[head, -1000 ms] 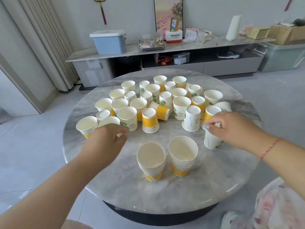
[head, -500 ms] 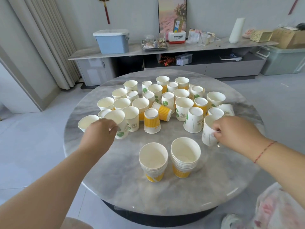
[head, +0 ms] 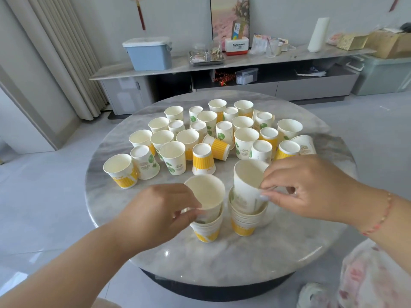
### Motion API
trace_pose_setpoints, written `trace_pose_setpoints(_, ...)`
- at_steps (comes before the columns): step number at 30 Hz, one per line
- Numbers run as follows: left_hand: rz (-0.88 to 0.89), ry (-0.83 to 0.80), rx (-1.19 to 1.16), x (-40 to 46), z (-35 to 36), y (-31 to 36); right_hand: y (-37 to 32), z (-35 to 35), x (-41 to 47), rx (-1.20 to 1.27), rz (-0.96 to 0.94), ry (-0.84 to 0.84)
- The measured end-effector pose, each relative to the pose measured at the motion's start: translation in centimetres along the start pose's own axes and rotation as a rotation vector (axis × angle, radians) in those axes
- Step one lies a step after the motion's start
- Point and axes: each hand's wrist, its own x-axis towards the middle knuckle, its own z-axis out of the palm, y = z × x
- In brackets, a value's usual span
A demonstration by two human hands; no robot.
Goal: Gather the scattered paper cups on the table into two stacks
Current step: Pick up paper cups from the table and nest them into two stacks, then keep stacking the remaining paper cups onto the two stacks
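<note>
**Two cups going into two stacks**

Head view: Two stacks are standing side by side near the front of the round table. The left stack is a pile of cups sitting one inside the other, with yellow showing on the bottom cup. The right stack is the same kind of pile, also yellow at the bottom.

The left hand is pinching a white cup by its side, with the thumb and fingers curled around it. That cup is sitting tilted in the top of the left stack, and its open mouth is facing the camera.

The right hand is pinching another white cup at its rim with the thumb and fingertips. This cup is poking up out of the right stack and leaning a little to the left.

Behind the stacks, the loose cups are crowding the middle and back of the table. Some are standing mouth up, some are upside down, and one yellow striped cup is lying on its side.
</note>
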Motion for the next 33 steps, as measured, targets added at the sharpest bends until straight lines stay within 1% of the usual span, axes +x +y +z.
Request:
trace_pose_setpoints(1,-0.022,-0.040,-0.017,-0.1,0.2,-0.2,-0.1,0.1,0.0,0.001,0.010,-0.020)
trace_pose_setpoints(3,-0.068,-0.048,-0.106,0.0,0.2,-0.4,-0.1,0.2,0.2,0.004,0.046,-0.009)
trace_pose_setpoints(4,-0.088,-0.020,-0.147,0.3,0.1,-0.6,0.2,0.2,0.3,0.016,0.080,0.019)
trace_pose_setpoints(6,-0.138,0.080,-0.145,1.0,0.1,-1.4,1.6,0.2,0.9,0.034,0.174,0.058)
trace_pose_setpoints(8,-0.254,0.172,-0.086,2.0,0.3,-2.7,3.3,0.7,1.8,-0.002,0.269,0.078)
trace_pose_setpoints(9,-0.337,0.191,-0.056,2.5,0.5,-3.6,4.1,1.1,2.3,-0.024,0.298,0.088)
trace_pose_setpoints(10,-0.425,0.186,-0.027,3.0,0.7,-4.6,5.2,1.7,2.8,-0.048,0.322,0.094)
trace_pose_setpoints(12,-0.573,0.117,0.038,3.7,1.2,-6.4,7.0,3.0,3.9,-0.101,0.371,0.075)
trace_pose_setpoints(14,-0.648,0.028,0.091,4.3,1.9,-7.9,8.3,4.6,5.2,-0.129,0.410,0.027)
trace_pose_setpoints(17,-0.674,-0.029,0.117,4.8,2.8,-9.2,9.3,6.6,6.8,-0.193,0.484,-0.043)
trace_pose_setpoints(21,-0.714,0.033,0.111,6.1,3.6,-10.4,10.8,8.2,8.4,-0.293,0.563,-0.067)
trace_pose_setpoints(26,-0.720,0.060,0.173,7.2,4.6,-11.8,12.2,10.0,9.1,-0.443,0.546,-0.175)
trace_pose_setpoints(28,-0.700,0.076,0.201,7.3,4.8,-12.1,12.6,10.7,8.8,-0.420,0.516,-0.137)
trace_pose_setpoints(31,-0.669,0.118,0.234,7.3,4.4,-12.0,13.1,10.6,8.4,-0.310,0.467,0.029)
trace_pose_setpoints(33,-0.639,0.202,0.252,7.3,3.5,-11.4,13.0,9.6,8.5,-0.277,0.444,0.133)
